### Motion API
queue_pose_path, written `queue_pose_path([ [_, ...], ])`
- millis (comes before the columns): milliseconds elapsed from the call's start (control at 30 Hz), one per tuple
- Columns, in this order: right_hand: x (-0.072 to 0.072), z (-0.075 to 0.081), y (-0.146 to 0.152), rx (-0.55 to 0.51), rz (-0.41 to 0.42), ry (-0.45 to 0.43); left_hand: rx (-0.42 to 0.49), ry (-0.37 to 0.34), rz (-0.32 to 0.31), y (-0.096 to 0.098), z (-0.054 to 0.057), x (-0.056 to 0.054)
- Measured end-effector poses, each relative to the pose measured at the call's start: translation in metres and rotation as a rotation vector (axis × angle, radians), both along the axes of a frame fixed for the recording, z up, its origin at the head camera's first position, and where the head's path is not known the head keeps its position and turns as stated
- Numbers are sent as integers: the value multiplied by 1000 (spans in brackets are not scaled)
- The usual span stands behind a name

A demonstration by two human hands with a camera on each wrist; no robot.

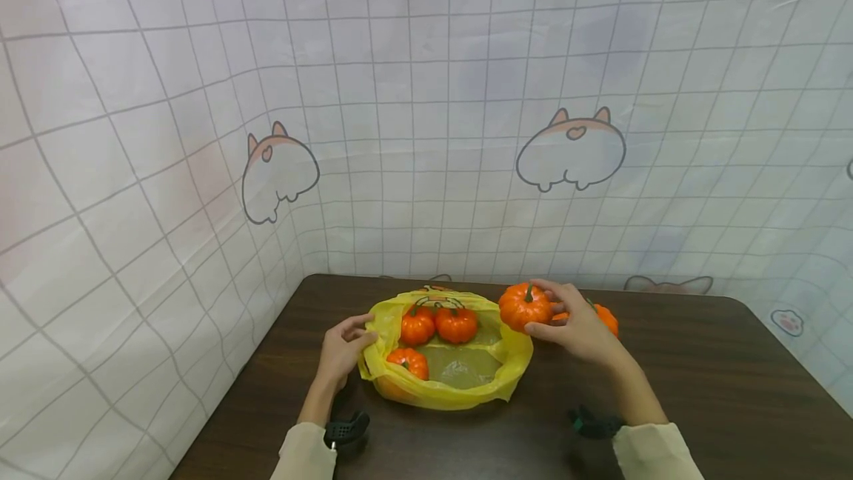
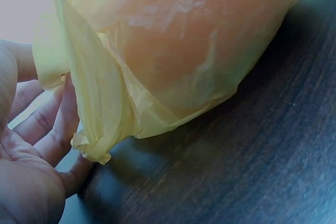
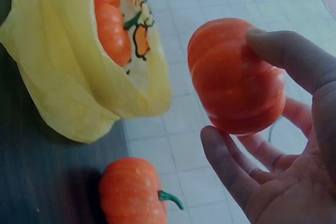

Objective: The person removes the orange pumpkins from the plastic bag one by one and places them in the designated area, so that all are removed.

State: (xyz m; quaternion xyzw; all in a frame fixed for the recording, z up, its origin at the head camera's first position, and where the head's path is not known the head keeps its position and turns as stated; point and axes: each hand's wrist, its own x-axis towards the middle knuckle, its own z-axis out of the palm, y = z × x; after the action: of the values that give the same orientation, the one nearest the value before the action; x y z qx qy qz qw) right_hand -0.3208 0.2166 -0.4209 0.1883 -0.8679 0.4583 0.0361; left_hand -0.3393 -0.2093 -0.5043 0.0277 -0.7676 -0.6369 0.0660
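Note:
A yellow plastic bag (image 1: 453,395) stands with its mouth spread wide, and three small orange pumpkins (image 1: 456,325) show inside it. At the bag's left rim, my left hand (image 1: 343,350) pinches the plastic between thumb and fingers; in the left wrist view a fold of the bag (image 2: 102,98) hides some fingertips. My right hand (image 1: 581,328) grips another small pumpkin (image 1: 525,307) with a green stem, raised beside the bag's right rim. The right wrist view shows thumb and fingers on opposite sides of this held pumpkin (image 3: 236,77).
Behind my right hand, on the dark wooden table (image 1: 700,391), more orange pumpkin (image 1: 606,319) shows, partly hidden by the hand. A white grid-patterned cloth (image 1: 426,169) with cartoon animals hangs behind and to the left of the table.

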Motion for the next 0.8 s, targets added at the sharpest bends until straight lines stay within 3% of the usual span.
queue_pose_path([
  [267,-1,3,15,-3,-36,13,-4,-11,10,1,0,-1],
  [400,-1,6,19,10,-57,36,-7,-4,-11,4,16,11],
  [633,-2,6,35,39,-103,34,-3,-15,4,6,16,11],
  [733,-2,6,42,43,-113,19,7,-16,-10,8,29,20],
  [800,-2,6,46,39,-120,15,11,-18,-15,9,31,22],
])
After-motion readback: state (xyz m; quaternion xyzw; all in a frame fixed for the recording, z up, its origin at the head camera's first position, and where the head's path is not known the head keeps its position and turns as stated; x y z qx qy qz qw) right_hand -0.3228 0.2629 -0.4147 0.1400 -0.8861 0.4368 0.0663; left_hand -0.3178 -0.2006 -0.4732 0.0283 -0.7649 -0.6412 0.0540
